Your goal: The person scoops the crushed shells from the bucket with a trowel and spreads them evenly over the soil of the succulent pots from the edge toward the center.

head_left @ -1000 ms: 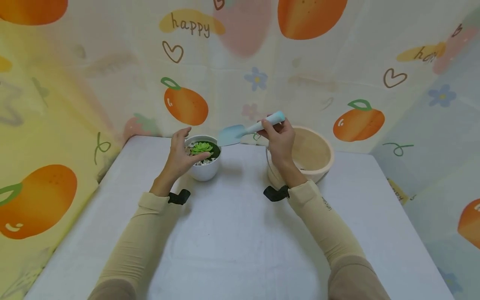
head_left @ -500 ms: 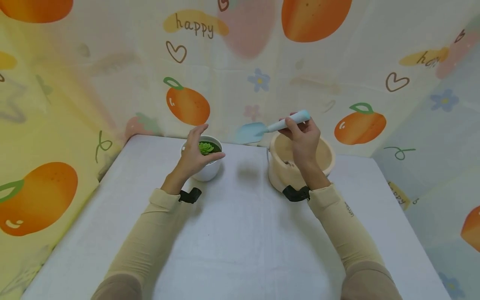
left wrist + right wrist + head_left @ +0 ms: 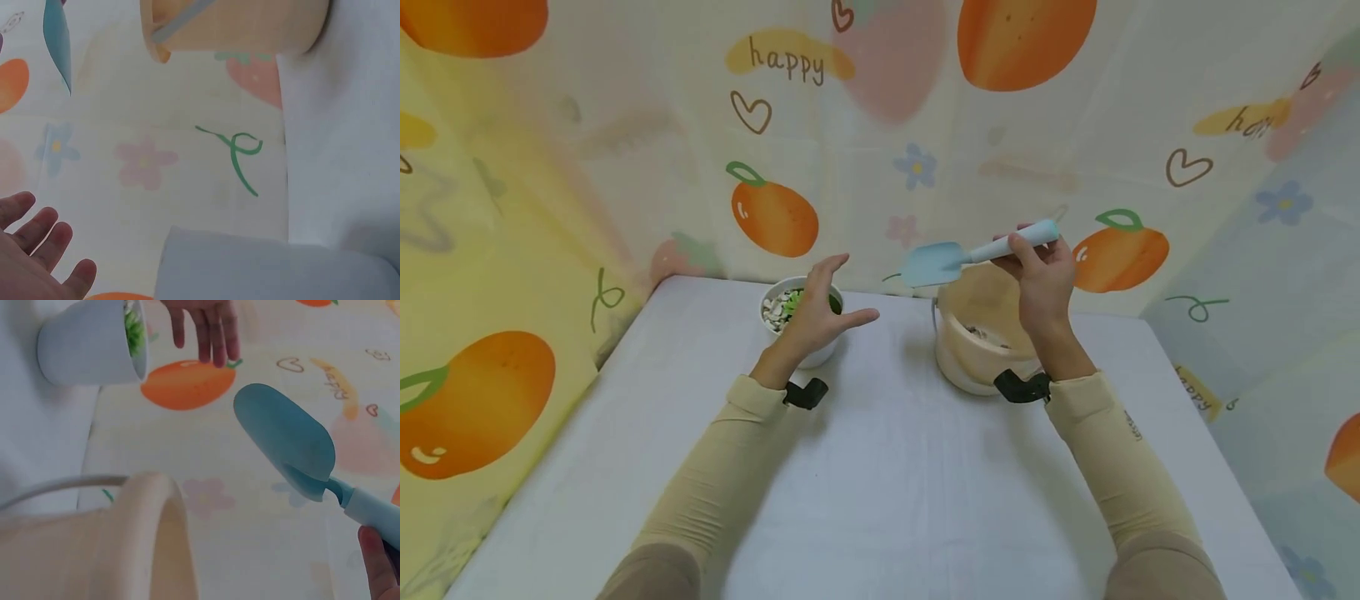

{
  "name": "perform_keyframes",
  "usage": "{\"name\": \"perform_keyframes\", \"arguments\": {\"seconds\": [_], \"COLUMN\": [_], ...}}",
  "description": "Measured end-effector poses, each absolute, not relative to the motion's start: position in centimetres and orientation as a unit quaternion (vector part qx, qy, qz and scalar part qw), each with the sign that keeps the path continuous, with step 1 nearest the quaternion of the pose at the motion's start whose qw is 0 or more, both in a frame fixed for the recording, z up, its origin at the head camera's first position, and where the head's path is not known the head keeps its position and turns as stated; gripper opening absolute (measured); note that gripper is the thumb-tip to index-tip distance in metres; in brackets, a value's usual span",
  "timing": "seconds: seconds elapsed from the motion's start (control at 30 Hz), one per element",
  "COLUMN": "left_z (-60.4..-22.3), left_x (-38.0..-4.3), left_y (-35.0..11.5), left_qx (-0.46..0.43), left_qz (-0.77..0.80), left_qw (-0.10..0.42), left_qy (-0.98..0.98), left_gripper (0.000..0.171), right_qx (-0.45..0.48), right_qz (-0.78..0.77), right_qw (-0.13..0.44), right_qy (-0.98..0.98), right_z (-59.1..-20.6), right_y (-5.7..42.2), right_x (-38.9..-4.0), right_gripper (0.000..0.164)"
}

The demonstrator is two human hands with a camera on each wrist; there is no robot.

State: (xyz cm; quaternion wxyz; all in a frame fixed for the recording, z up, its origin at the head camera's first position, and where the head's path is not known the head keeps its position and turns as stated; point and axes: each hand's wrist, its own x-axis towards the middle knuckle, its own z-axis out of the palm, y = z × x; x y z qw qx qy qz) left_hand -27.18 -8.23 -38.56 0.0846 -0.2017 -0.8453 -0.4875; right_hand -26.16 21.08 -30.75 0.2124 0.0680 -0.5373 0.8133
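My right hand (image 3: 1047,287) grips the handle of a light blue trowel (image 3: 932,264) above a beige bucket (image 3: 958,358). The blade points left and overlaps the bucket's back rim in the head view; in the right wrist view this blade (image 3: 284,434) carries nothing visible. My left hand (image 3: 816,321) has its fingers and thumb spread with nothing between them. Behind it stands a white pot (image 3: 822,354) holding a green succulent (image 3: 792,302) and pale pebbles (image 3: 777,308), partly hidden by the hand. Some small pebbles (image 3: 985,335) lie inside the bucket.
Pot and bucket stand near the back edge of a table with a white cloth (image 3: 880,483). A fruit-patterned curtain (image 3: 865,183) hangs right behind it and at both sides. A grey handle (image 3: 62,483) curves from the bucket's side.
Both hands have moved right, the right one carrying the trowel from beside the white pot to over the bucket. My left hand has crossed in front of the pot, fingers still spread.
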Motion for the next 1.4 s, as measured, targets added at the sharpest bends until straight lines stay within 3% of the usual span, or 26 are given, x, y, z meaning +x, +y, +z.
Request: {"name": "perform_keyframes", "arguments": {"seconds": [0.3,0.57,0.83,1.13,1.4], "left_z": [-38.7,-39.3,-40.4,-41.3,-41.8], "left_x": [-27.5,-27.9,-27.8,-27.6,-27.5], "left_y": [-6.6,-5.0,-3.2,-1.4,0.3], "left_qx": [-0.191,-0.211,-0.207,-0.219,-0.227], "left_qz": [-0.499,-0.508,-0.500,-0.495,-0.501], "left_qw": [0.066,0.055,0.031,0.015,0.002], "left_qy": [-0.842,-0.833,-0.840,-0.841,-0.835], "left_gripper": [0.103,0.122,0.097,0.097,0.099], "right_qx": [0.049,0.030,0.019,0.050,0.062], "right_qz": [0.805,0.781,0.772,0.792,0.722], "right_qw": [0.230,0.229,0.231,0.173,0.174], "right_qy": [-0.545,-0.581,-0.592,-0.584,-0.667], "right_z": [-29.9,-29.3,-30.2,-31.4,-32.7], "right_y": [23.8,26.2,28.2,29.5,29.5], "right_x": [-25.9,-25.7,-25.9,-27.0,-27.9], "right_gripper": [0.011,0.010,0.008,0.009,0.017]}}
